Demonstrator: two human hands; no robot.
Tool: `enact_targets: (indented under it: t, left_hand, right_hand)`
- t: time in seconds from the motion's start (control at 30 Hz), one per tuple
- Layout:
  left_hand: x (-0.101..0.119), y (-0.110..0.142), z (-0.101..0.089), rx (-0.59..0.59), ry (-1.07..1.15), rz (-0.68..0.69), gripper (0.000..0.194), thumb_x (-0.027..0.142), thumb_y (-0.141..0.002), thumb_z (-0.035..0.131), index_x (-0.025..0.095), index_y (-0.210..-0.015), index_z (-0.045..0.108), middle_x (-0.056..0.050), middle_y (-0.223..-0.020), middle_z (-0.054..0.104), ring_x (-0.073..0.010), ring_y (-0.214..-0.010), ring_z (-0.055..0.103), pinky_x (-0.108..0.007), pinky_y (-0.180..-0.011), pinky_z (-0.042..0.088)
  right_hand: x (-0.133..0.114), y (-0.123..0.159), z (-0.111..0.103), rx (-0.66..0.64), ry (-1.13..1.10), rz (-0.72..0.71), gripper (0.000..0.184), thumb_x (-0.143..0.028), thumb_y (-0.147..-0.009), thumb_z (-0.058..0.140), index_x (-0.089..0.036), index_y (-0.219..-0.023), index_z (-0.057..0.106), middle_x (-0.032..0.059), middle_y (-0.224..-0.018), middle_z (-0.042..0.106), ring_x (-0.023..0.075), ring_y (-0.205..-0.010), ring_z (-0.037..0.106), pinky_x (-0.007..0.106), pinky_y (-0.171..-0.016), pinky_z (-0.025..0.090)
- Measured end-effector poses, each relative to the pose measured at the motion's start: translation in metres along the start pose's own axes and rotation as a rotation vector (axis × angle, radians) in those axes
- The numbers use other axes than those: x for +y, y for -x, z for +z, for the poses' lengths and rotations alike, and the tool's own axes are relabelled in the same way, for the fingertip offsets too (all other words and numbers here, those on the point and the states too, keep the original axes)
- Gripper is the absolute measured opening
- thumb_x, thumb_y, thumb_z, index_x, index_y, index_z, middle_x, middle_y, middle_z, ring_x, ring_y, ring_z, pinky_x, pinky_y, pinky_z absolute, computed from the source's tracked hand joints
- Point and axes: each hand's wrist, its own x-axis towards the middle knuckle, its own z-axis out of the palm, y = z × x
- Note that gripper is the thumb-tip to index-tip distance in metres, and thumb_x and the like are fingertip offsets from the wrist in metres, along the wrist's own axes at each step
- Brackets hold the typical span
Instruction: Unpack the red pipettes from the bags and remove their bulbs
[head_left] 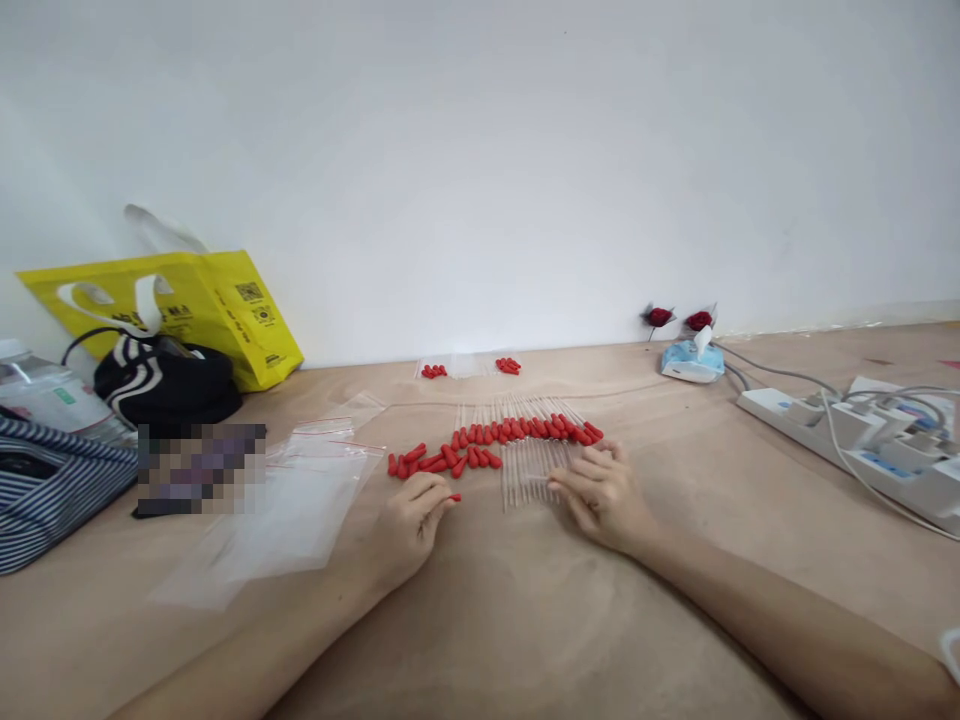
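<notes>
My left hand [414,520] is closed in a pinch, with a small red rubber-looking tip [455,497] showing between thumb and finger. Over the right part of a row of thin pale sticks [517,485], my right hand [604,490] pinches one thin stick [538,478] that points left. Red tips [517,430] form a curved band across the sticks in the row, whose far ends reach beyond it. A looser cluster of red tips [431,462] lies just past my left hand.
Clear zip bags [292,510] lie left; two bags with red tips [433,371] rest by the wall. A yellow bag [240,330], black cap [172,385] and striped cloth bag [60,490] stand far left. Right are wipes [691,362], dark red roses [699,320] and a power strip [862,440] with cables.
</notes>
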Motion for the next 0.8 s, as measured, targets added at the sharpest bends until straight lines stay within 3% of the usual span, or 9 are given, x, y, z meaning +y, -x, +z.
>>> enact_targets:
  t: [0.13,0.23,0.37,0.47,0.67,0.8]
  left_hand:
    - [-0.010,0.002,-0.005,0.081,-0.044,-0.042,0.018,0.017,-0.084,0.042,0.018,-0.088,0.060,-0.004,-0.082,0.054,-0.0124,-0.075,0.054,-0.023,-0.068,0.045]
    - [-0.026,-0.006,-0.007,0.127,-0.137,-0.234,0.025,0.022,-0.083,0.040,0.016,-0.096,0.060,-0.005,-0.084,0.053,-0.0149,-0.079,0.054,-0.027,-0.071,0.045]
    - [-0.052,-0.023,-0.012,0.020,-0.197,-0.503,0.030,0.023,-0.077,0.041,0.013,-0.098,0.060,-0.004,-0.077,0.057,-0.0156,-0.069,0.055,-0.027,-0.066,0.046]
    - [-0.058,-0.030,-0.016,-0.067,-0.196,-0.634,0.033,0.028,-0.073,0.048,0.012,-0.099,0.060,-0.003,-0.069,0.059,-0.0149,-0.061,0.054,-0.026,-0.061,0.045]
    - [-0.047,-0.040,-0.017,-0.033,-0.195,-0.573,0.034,0.043,-0.071,0.049,0.015,-0.083,0.063,-0.006,-0.081,0.064,-0.0179,-0.074,0.057,-0.027,-0.067,0.045]
    - [-0.047,-0.063,-0.010,-0.194,-0.291,-0.627,0.024,0.038,-0.069,0.050,0.019,-0.074,0.065,-0.006,-0.088,0.064,-0.0231,-0.095,0.053,-0.032,-0.082,0.040]
  right_hand:
    - [0.019,0.002,-0.002,0.023,-0.102,0.201,0.024,-0.020,-0.084,0.040,-0.016,-0.094,0.062,0.0047,-0.069,0.056,0.0127,-0.063,0.050,0.027,-0.061,0.039]
    - [0.024,0.001,-0.002,-0.034,-0.143,0.308,0.026,-0.017,-0.083,0.038,-0.014,-0.093,0.062,0.0053,-0.068,0.053,0.0129,-0.059,0.050,0.025,-0.055,0.042]
    - [0.025,0.000,0.004,-0.036,-0.139,0.330,0.025,-0.013,-0.080,0.038,-0.014,-0.090,0.061,0.0075,-0.075,0.055,0.0153,-0.068,0.054,0.029,-0.063,0.046]
    - [0.025,-0.001,0.015,-0.020,-0.117,0.295,0.024,-0.009,-0.078,0.038,-0.015,-0.086,0.059,0.0086,-0.081,0.054,0.0167,-0.075,0.054,0.030,-0.067,0.047]
    - [0.021,-0.002,0.033,-0.063,-0.124,0.249,0.023,-0.007,-0.077,0.037,-0.014,-0.083,0.058,0.0093,-0.082,0.051,0.0169,-0.077,0.052,0.031,-0.069,0.047]
    - [0.014,-0.002,0.028,-0.132,-0.165,0.248,0.019,-0.010,-0.078,0.039,-0.013,-0.082,0.057,0.0087,-0.083,0.050,0.0163,-0.077,0.052,0.030,-0.071,0.046]
